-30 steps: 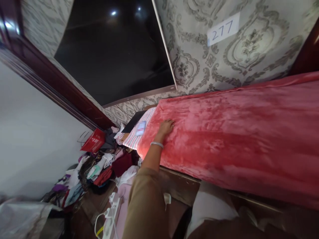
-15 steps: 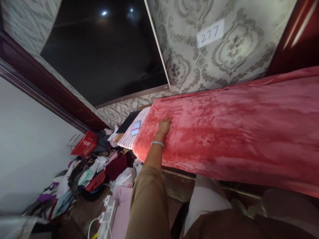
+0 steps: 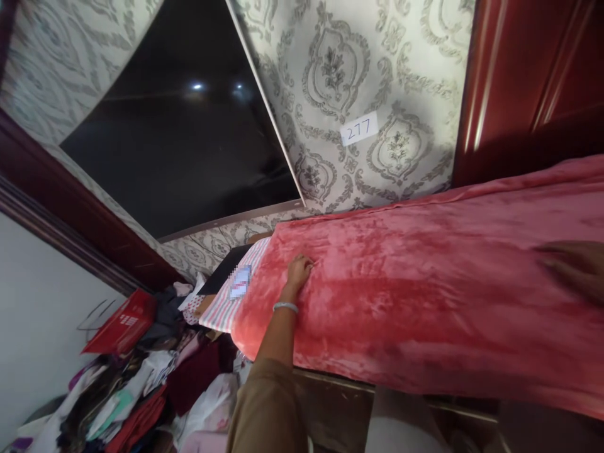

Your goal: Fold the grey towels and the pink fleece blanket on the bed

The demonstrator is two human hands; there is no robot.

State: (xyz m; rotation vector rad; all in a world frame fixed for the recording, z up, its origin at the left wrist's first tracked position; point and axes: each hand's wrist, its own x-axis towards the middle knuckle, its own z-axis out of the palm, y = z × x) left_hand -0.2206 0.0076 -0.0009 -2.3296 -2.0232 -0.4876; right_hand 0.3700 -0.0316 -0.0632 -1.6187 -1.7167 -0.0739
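Observation:
A plush red blanket [image 3: 406, 296] lies spread over a long surface along the wall. My left hand [image 3: 299, 272], with a silver bangle at the wrist, rests on the blanket near its left end. Its fingers are curled and pressed together at the cloth. Something small and pale shows at the fingertips, too small to name. At the right edge of the view, my right hand [image 3: 579, 267] is over the blanket, smeared by motion and partly cut off. Left of the blanket is a striped cloth [image 3: 218, 314] with a blurred-out card-like item [image 3: 240, 282] on it.
A large dark television [image 3: 189, 126] hangs above the left end. A paper marked 277 [image 3: 359, 129] is on the patterned wall, beside dark red panelling [image 3: 528, 82]. Heaped clothes [image 3: 127, 396] and a red bag [image 3: 123, 322] lie at lower left.
The view has swung right and up. My left hand's fingers have drawn together on the blanket, where they lay flatter before. My right hand has come into view at the right.

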